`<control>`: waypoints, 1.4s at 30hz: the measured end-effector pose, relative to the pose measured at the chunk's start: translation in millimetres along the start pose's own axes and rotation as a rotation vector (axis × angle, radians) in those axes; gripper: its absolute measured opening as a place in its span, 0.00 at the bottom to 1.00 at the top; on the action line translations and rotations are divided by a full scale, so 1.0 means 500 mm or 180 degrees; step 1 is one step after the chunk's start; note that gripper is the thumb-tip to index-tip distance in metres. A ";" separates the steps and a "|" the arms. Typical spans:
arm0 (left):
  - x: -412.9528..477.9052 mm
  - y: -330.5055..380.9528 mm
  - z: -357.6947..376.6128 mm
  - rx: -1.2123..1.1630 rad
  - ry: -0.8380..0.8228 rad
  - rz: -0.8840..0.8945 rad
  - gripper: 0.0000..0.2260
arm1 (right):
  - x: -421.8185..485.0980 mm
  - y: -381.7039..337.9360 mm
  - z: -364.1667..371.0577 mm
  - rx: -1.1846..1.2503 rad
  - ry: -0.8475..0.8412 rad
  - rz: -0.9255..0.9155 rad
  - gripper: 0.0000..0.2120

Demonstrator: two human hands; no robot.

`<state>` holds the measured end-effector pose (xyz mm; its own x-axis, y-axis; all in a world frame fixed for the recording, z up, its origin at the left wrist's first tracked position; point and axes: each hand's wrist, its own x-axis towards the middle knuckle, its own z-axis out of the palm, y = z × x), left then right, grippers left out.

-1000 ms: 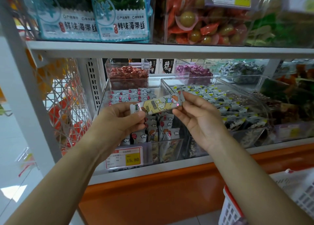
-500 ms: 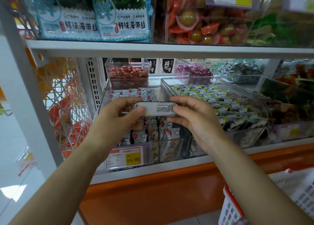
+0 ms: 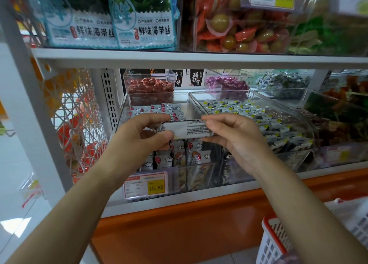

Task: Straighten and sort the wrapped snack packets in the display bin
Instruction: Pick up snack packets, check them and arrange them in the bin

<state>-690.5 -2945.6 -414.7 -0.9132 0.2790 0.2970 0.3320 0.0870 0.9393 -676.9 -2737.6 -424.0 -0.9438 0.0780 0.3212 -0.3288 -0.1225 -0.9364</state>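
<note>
A long wrapped snack packet (image 3: 187,129) is held level above the clear display bin (image 3: 199,176), its white printed back facing me. My left hand (image 3: 139,136) pinches its left end between thumb and fingers. My right hand (image 3: 235,136) pinches the right end the same way. Below them, several matching packets (image 3: 179,156) with red balloon and cartoon prints stand in rows inside the bin. More of these packets (image 3: 157,111) lie flat at the back of the bin.
A yellow price tag (image 3: 147,186) marked 15.80 hangs on the bin's front. A neighbouring bin (image 3: 278,128) to the right holds yellow-and-black packets. A white shelf (image 3: 179,57) runs overhead. A red-rimmed white basket (image 3: 278,241) stands at lower right.
The packet was turned over between both hands: its yellow cartoon face showed a second ago, now the white printed back faces me. It went from tilted to level.
</note>
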 end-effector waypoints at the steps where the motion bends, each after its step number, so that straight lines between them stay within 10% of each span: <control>1: 0.000 0.000 0.000 0.0016 -0.0019 0.0006 0.16 | 0.000 -0.001 -0.001 0.0021 -0.0019 0.0002 0.08; 15: 0.006 -0.007 0.015 0.0871 0.0021 0.0000 0.09 | -0.004 0.008 0.021 -0.2011 0.0291 -0.0906 0.06; 29: 0.014 -0.009 -0.001 0.1419 -0.0133 0.0237 0.09 | -0.004 0.020 0.028 -0.1643 0.0348 -0.0604 0.08; 35: 0.024 -0.016 0.001 0.1025 0.0037 0.0156 0.08 | 0.002 0.022 0.028 -0.0289 0.0176 -0.0186 0.07; 38: 0.031 -0.015 0.003 0.0669 0.0209 0.0125 0.08 | 0.008 0.023 0.022 -0.0997 -0.0124 -0.0405 0.19; 42: 0.038 -0.029 0.026 0.0817 0.0242 0.0141 0.18 | 0.015 0.020 0.021 -0.0953 0.0445 -0.0611 0.11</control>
<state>-709.9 -2929.4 -425.0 -0.9083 0.2163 0.3579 0.4122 0.3186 0.8536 -687.6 -2748.4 -429.7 -0.8455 0.2081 0.4918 -0.4553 0.2004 -0.8675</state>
